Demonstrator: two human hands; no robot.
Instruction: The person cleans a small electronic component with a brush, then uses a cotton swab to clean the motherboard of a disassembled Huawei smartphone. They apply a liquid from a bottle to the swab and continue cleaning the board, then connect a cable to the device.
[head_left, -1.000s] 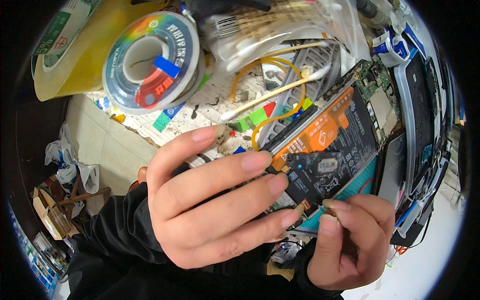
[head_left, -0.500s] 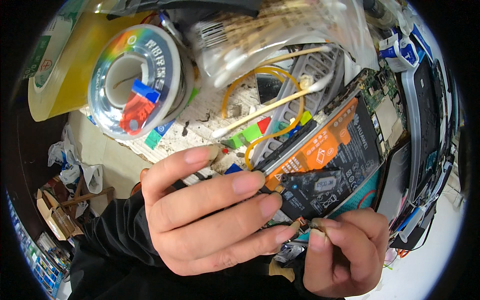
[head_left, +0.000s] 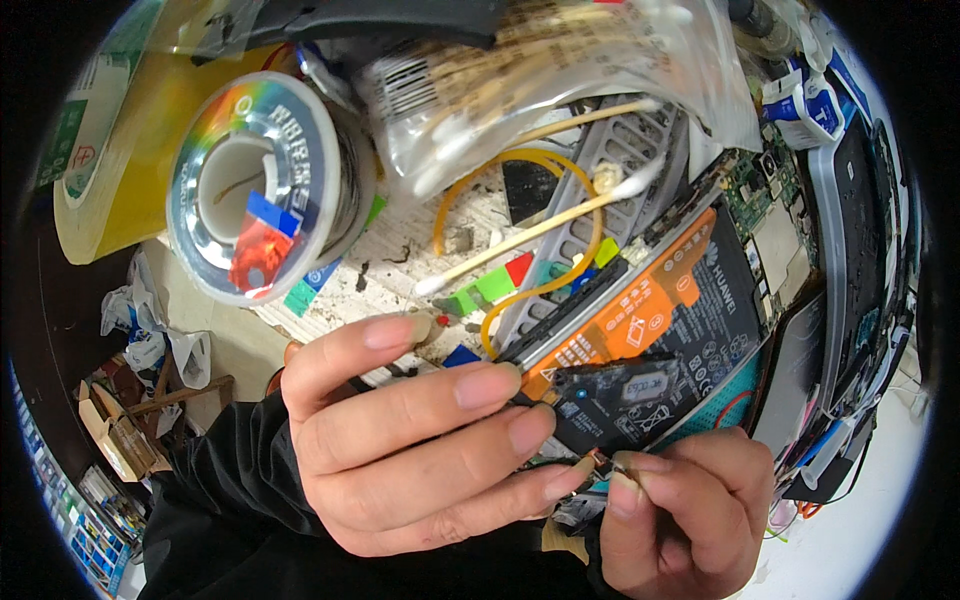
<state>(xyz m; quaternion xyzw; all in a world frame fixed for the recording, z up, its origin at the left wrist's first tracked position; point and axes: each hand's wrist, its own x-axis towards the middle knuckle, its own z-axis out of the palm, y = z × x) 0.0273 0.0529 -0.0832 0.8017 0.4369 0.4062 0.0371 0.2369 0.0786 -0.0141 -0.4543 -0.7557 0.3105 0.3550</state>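
An opened phone (head_left: 700,300) slants from my hands toward the upper right. It shows a dark battery with an orange label (head_left: 640,300) and a green circuit board (head_left: 775,215). My left hand (head_left: 410,450) holds the phone's lower left edge, its fingers laid across it and its thumb hidden. A loose dark piece (head_left: 615,385) lies over the lower part of the battery. At the phone's bottom end, the thumb and forefinger of my right hand (head_left: 690,510) pinch together beside a small coppery connector (head_left: 597,458). What sits between those fingertips is too small to make out.
Left of the phone stand a solder wire spool (head_left: 320,190) and a yellow tape roll (head_left: 110,215). Cotton swabs (head_left: 530,235), a rubber band (head_left: 440,215) and a bag of swabs (head_left: 550,80) lie beyond my left hand. Phone frames (head_left: 850,230) are stacked at right.
The view has shifted slightly, so the spool and swab bag appear lower. Both hands keep their hold at the phone's bottom end; the right fingertips have moved slightly left in the picture.
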